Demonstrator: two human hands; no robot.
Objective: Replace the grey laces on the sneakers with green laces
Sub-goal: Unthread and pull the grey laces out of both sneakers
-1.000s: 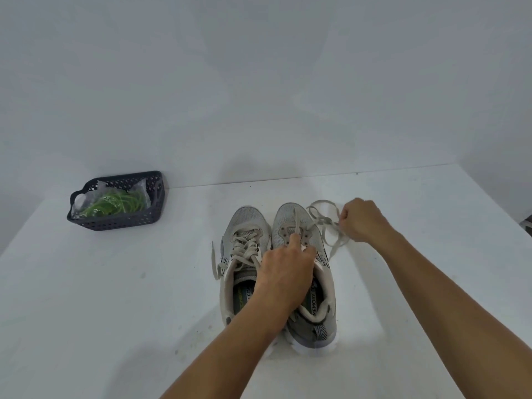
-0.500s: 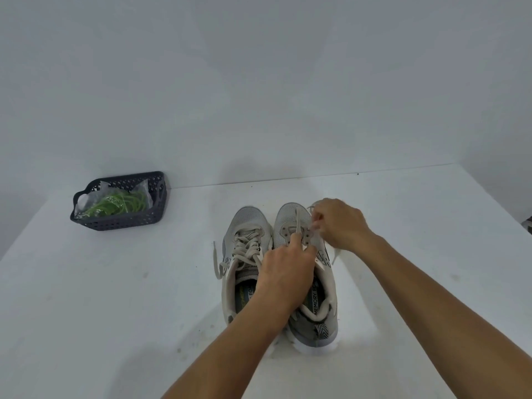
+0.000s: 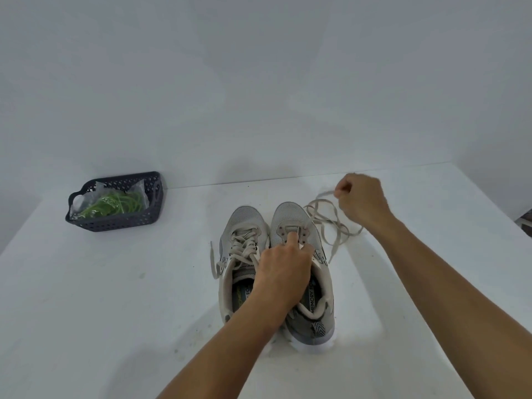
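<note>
Now pin right sneaker [image 3: 290,218] under left hand [image 3: 283,269], fingers curled; right hand [image 3: 359,200] pinching grey lace [image 3: 322,210], draw toward two o'clock.

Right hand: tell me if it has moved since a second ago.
Yes. The right hand pulled the grey lace up and rightward, away from the right sneaker.
</note>
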